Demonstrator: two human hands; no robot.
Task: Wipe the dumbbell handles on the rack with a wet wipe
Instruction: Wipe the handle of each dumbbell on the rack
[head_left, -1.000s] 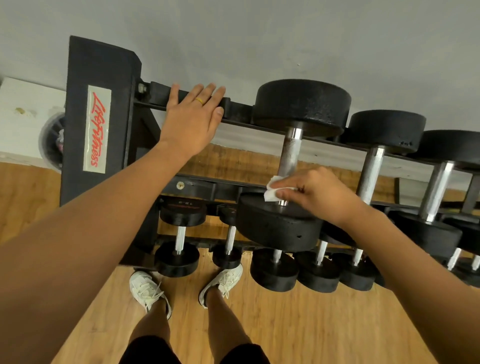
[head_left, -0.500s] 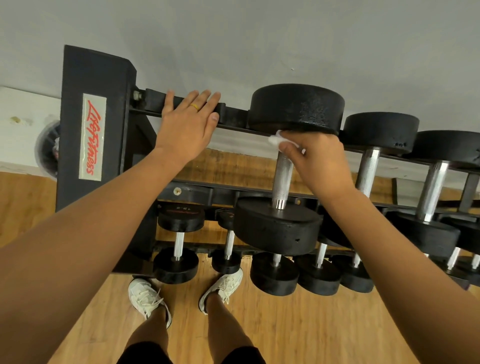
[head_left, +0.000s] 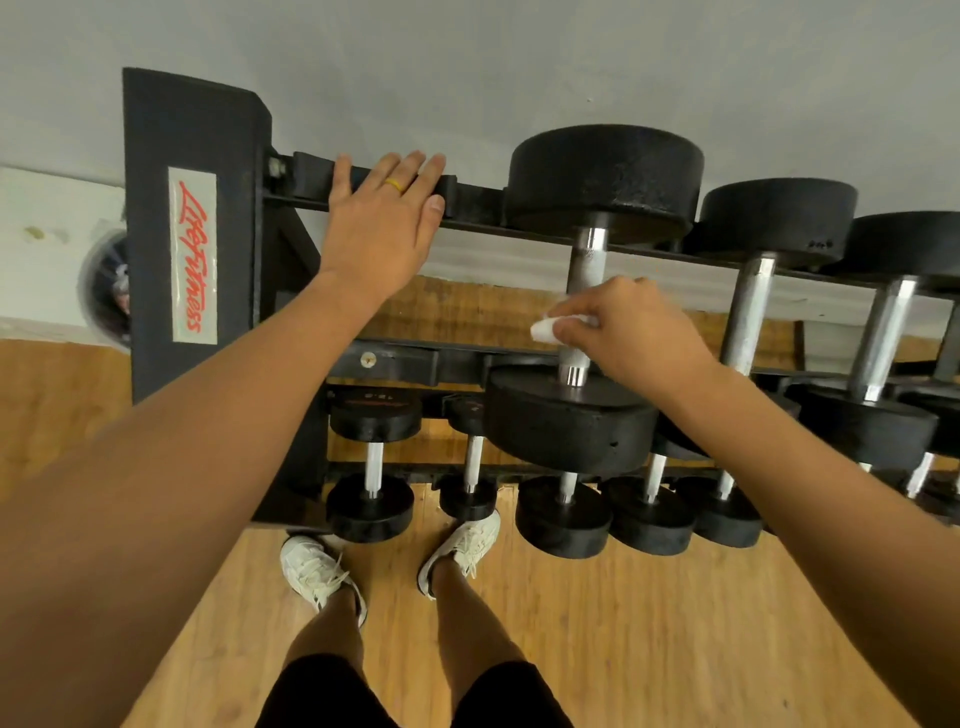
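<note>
A head camera is looking down at a person standing before a black dumbbell rack (head_left: 156, 234) against a grey wall (head_left: 467, 52). The left hand (head_left: 384, 228) is resting flat on the rack's top rail (head_left: 311, 174), fingers straight, holding nothing. The right hand (head_left: 639, 332) is pinching a folded white wet wipe (head_left: 544, 329) between thumb and curled fingers and pressing it against the steel handle (head_left: 584, 265) of the largest dumbbell (head_left: 605, 176), the leftmost on the upper tier. The wipe is sitting on the lower half of that handle, just above the near weight head (head_left: 566, 421); the upper stretch of the bar is showing bare.

The step in hand seems to be wiping this handle along its length. At least 2 more upper-tier handles, the nearest (head_left: 748, 312) just to the right, are waiting, and a lower tier of smaller dumbbells (head_left: 371, 467) is sitting near the person's white shoes (head_left: 317, 571). The next move is probably calling for finishing the stroke at the near end, turning the wipe round the bar to reach its hidden underside, then shifting the hand right to the neighbouring handle with the wipe firmly pinched.
</note>
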